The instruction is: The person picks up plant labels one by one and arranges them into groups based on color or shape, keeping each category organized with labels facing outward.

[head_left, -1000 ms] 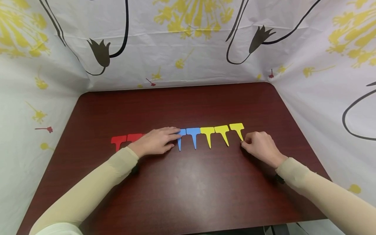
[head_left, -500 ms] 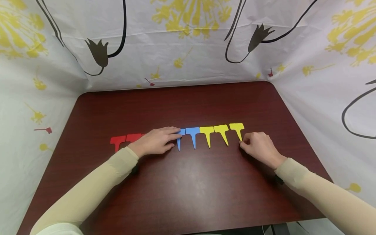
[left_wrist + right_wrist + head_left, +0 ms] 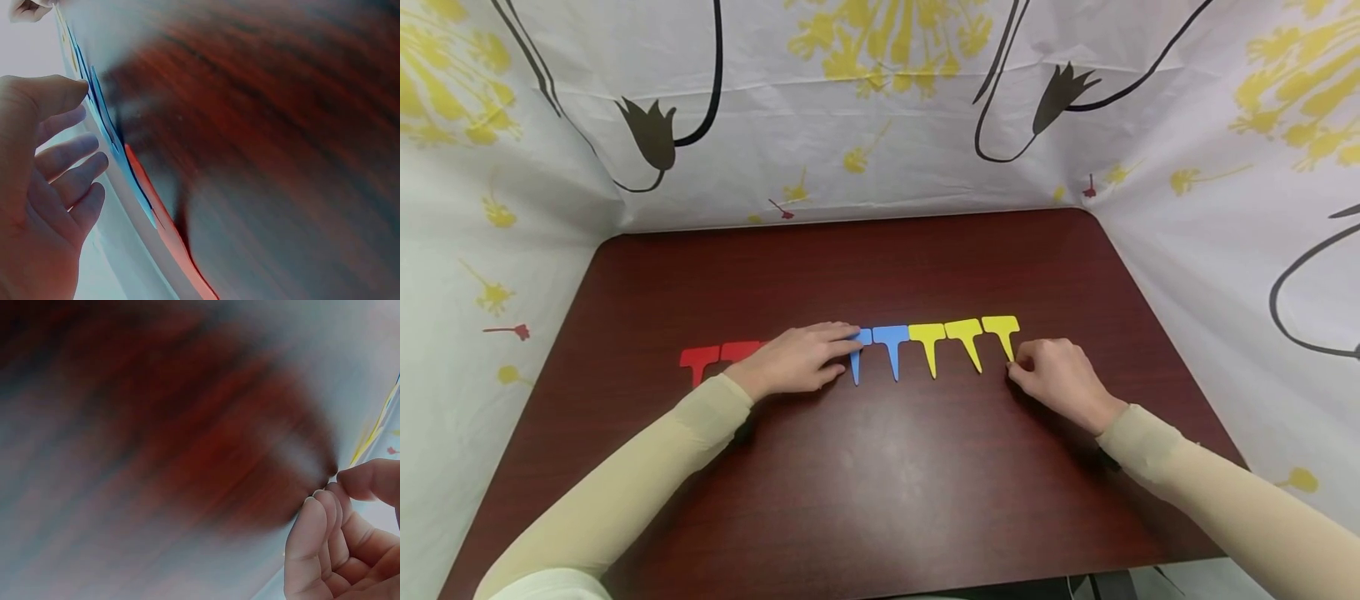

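Note:
A row of T-shaped plant labels lies on the table: red labels [image 3: 700, 357] at the left, a blue label [image 3: 891, 340] mid-row, and three yellow ones at the right. My left hand [image 3: 797, 360] rests over the row with fingers fairly straight, its fingertips on a partly covered blue label [image 3: 856, 358]. Other labels are hidden beneath that hand. At the right end, my right hand [image 3: 1063, 379] pinches the pointed stem tip of the last yellow label [image 3: 1002, 327] between thumb and finger. The right wrist view shows that pinch with the other fingers curled.
The dark red-brown wooden table [image 3: 880, 500] is enclosed at the back and both sides by a white patterned curtain [image 3: 880, 183]. Two more yellow labels [image 3: 928, 333] stand between the blue ones and the pinched one, heads nearly touching.
My right hand has drawn the last yellow label slightly left, narrowing the gap to its neighbour and swinging its stem tip left. The left hand stays in place.

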`<state>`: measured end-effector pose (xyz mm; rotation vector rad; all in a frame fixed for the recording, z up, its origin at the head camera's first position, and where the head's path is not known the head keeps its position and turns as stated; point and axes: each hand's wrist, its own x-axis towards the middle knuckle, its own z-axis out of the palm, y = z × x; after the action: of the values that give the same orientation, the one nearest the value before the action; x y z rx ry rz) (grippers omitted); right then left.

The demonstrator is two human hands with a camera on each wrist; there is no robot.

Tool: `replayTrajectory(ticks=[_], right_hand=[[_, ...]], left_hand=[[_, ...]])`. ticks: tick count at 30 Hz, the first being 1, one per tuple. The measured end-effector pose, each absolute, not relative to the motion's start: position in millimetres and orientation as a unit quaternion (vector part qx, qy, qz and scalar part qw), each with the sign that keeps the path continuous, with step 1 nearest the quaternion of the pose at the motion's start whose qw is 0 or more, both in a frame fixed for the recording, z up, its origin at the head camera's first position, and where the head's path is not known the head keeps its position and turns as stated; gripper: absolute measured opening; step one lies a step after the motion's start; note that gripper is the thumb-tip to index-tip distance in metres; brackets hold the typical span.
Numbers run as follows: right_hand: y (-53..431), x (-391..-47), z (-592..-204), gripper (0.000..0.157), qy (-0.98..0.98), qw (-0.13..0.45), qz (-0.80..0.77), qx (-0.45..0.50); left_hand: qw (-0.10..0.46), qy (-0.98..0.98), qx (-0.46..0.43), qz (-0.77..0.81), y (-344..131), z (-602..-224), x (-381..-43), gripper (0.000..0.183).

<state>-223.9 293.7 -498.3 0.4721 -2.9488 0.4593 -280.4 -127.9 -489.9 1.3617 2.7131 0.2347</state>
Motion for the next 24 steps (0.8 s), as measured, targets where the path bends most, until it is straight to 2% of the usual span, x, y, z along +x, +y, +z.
replayTrajectory(ticks=[15,20,24], right_hand=[[293,-231,-499,0.019,-0.972,0.071,0.148,0.169],[295,-228,-494,0.02,-0.97,0.074,0.166,0.163],[300,-227,-479,0.015,-0.968,0.094,0.188,0.137]], left_hand=[[0.039,0.899,0.427,0.087,-133,-490,-276,0.054],[0.008,0.912,0.4,0.089,-136,-485,-273,0.055],[-0.041,0.933,0.338,0.113,-139,-473,-271,0.056]])
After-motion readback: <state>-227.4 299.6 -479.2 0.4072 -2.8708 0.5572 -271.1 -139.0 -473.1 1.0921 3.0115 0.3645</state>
